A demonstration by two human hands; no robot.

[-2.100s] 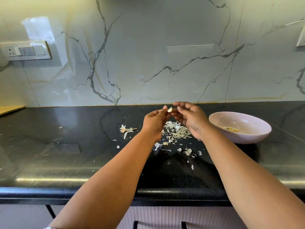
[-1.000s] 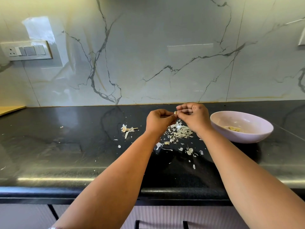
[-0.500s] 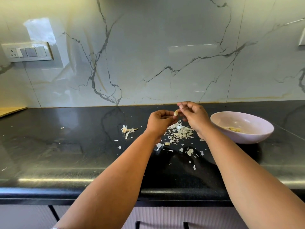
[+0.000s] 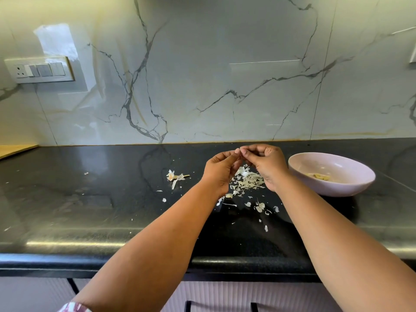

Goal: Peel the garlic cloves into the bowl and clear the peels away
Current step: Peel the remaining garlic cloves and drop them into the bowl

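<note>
Hands (image 4: 221,168) closed tighter; small pale garlic clove (image 4: 237,151) pinched between.

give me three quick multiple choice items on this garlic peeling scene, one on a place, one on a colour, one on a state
1. Where does the pale pink round bowl stand?
A. right of both hands
B. left of both hands
C. on the wall

2. What colour is the glossy stone countertop?
A. white
B. black
C. red

3. What are the hands doing?
A. resting flat
B. gripping the bowl
C. pinching a small garlic clove

Answers: 1 A, the bowl sits beyond the right hand. 2 B, the surface is dark under the papery garlic peels. 3 C, the left hand and right hand meet at the clove.
</note>
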